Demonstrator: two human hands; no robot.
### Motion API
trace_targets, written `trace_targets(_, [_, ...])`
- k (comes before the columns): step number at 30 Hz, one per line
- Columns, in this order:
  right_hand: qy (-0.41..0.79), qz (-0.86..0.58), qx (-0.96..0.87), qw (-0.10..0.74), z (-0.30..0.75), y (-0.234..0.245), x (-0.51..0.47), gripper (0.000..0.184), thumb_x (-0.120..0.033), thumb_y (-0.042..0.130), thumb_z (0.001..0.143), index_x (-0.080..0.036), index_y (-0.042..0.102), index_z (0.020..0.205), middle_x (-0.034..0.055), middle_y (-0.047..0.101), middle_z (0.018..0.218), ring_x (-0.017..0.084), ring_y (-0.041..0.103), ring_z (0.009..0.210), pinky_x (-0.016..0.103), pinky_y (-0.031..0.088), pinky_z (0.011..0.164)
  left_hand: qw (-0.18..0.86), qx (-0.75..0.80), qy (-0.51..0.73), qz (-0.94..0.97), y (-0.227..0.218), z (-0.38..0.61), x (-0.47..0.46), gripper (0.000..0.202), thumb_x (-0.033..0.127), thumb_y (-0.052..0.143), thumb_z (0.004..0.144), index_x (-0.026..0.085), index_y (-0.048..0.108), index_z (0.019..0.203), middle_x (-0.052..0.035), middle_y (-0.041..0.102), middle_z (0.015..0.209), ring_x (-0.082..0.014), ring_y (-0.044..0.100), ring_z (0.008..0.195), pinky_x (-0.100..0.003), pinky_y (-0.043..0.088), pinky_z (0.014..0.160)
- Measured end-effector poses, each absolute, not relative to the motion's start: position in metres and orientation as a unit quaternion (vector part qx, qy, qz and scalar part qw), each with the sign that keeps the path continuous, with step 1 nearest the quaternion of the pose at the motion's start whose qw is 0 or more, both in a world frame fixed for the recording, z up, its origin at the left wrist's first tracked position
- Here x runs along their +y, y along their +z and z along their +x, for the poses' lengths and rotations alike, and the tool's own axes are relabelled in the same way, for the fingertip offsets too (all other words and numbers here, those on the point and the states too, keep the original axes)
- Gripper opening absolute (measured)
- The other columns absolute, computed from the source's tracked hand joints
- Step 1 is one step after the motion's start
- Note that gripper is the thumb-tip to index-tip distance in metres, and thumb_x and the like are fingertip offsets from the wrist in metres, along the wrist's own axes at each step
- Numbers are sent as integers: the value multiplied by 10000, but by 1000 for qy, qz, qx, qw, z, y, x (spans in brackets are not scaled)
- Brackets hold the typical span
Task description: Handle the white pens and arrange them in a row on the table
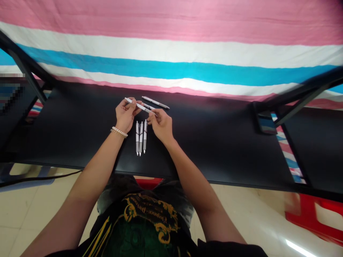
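Observation:
A white pen point(144, 108) is held up at a slant between my two hands over the black table point(214, 142). My left hand point(126, 113), with a beaded bracelet point(119, 132) at its wrist, pinches the pen's upper part between thumb and fingers. At the lower, tip end, my right hand point(162, 125) is closed on the pen with thumb and fingertips. Three white pens with grey grips point(140, 139) lie side by side just below the hands, tips toward me. Beyond the hands lies another white pen point(155, 102), and one more point(148, 106) is partly hidden behind the held pen.
A striped pink, white and blue cloth point(171, 67) hangs along the table's far edge. Black metal frames stand at the left point(26, 67) and right point(294, 96). A dark flat object point(267, 124) is by the right frame. Red plastic stools point(311, 216) show below the table.

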State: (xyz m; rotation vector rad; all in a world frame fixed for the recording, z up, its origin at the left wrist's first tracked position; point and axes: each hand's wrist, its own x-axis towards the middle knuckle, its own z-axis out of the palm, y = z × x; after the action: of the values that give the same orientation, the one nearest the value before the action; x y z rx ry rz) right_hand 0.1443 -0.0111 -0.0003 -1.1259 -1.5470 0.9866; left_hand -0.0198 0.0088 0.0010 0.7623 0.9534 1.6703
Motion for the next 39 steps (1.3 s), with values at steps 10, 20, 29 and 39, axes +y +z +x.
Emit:
trace_targets(10, [389,-462,-648,464,146,7,-15,402,-582,521,997,-201,642,958,9,690,720,122,647,549,252,509,570,517,402,682,327,3,-19,8,366,439,860,775,200,636,938,-68,780,925,-206,771,926,-303,628,806])
trace_targets(20, [397,-442,-658,463,146,5,-14,359,-544,544,995,-201,649,1011,0,685,729,119,634,568,258,519,601,540,385,677,319,5,-17,6,337,394,868,777,204,615,892,-46,759,894,-179,755,874,-294,620,794])
trace_targets(29, [388,-443,-665,460,145,10,-17,446,-619,515,988,-195,652,967,20,686,778,124,630,658,245,488,602,656,292,681,142,23,-38,2,466,559,535,996,209,486,693,56,402,518,-65,431,414,-192,450,449])
trace_targets(39, [377,-459,-659,461,145,12,-17,487,-647,451,1004,-206,639,922,18,674,732,132,619,623,258,471,576,639,312,688,146,26,-42,-2,551,508,388,1029,210,352,568,58,204,471,-74,187,362,-221,238,339])
